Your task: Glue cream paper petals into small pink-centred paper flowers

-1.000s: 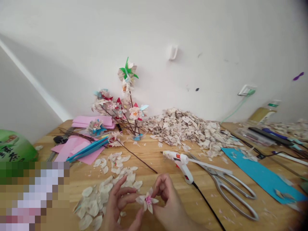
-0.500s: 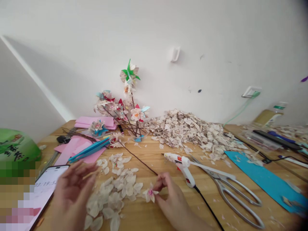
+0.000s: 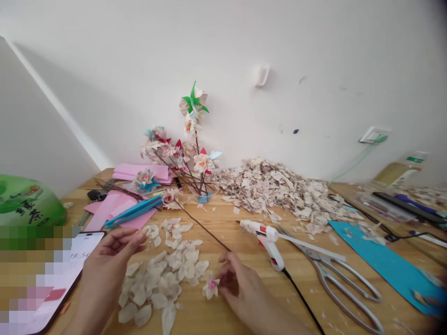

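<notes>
Paper blossom against curled right-hand fingers, grip unclear; left hand open; hard squeezing could crease thin petals.

Small paper flower just beside right hand, near the front edge of the table

Pale, pointed petals around a pink centre, tilted slightly on the wood, right up against the curled fingers of the right hand; whether those fingers grip it, impossible to tell. Left hand open and raised, fingers slightly curved and pointing right, empty as far as visible, just left of the heap of loose petals. Heap lying between both hands: cream, veined, teardrop-shaped pieces, overlapping near the front edge, thinning to a scatter toward the middle of the table, almost touching the flower on its right side.
</notes>
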A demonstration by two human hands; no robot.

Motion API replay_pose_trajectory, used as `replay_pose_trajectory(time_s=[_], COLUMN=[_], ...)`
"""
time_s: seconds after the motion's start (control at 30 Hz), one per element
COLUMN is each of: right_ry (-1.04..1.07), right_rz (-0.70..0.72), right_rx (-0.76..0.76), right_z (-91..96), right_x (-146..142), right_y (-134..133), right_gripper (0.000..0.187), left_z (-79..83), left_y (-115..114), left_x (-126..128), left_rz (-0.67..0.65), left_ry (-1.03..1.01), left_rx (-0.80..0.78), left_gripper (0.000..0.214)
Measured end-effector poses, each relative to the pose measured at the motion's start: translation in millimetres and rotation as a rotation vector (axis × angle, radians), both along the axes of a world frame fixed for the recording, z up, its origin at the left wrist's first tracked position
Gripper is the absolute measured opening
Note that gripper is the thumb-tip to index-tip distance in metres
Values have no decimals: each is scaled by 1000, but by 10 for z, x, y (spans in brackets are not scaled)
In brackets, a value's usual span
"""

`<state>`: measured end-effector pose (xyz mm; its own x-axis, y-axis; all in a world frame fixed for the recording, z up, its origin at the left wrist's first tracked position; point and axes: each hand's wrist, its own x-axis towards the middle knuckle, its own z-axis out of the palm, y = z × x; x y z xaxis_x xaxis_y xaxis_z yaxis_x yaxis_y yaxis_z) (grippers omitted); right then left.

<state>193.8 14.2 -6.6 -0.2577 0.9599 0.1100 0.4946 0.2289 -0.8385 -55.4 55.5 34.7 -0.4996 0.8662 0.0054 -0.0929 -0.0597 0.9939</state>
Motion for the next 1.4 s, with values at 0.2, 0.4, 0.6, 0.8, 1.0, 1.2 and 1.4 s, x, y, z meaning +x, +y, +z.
replay_pose_trajectory(time_s=[0.2,0.4,0.6,0.8,1.0,1.2,1.4], right_ry=[65,236,385,354,141,-166,-185], right_rz=[39,11,-53,-130,-87,-95,388], right_rx=[-30,-95,-109,-106,-77,175,-30], right_z=[-2,-2,-52,76,322,621,791], right_x=[26,13,34,5,-5,-307,-685], right_y=[-13,11,72,114,180,460,504], right_gripper=[50,34,25,18,20,26,22], left_z=[-43,-18,-3,-14,-36,-124,-109], left_y=[-39,-86,-77,-57,-61,-45,-7], left_x=[27,119,189,145,138,142,58], left_rz=[-46,-144,-158,-90,-46,-34,-1], left_ry=[136,95,-63,-91,-108,-94,-58], left_rx=[8,-4,30,110,136,170,215], left_gripper=[26,36,47,45,47,33,31])
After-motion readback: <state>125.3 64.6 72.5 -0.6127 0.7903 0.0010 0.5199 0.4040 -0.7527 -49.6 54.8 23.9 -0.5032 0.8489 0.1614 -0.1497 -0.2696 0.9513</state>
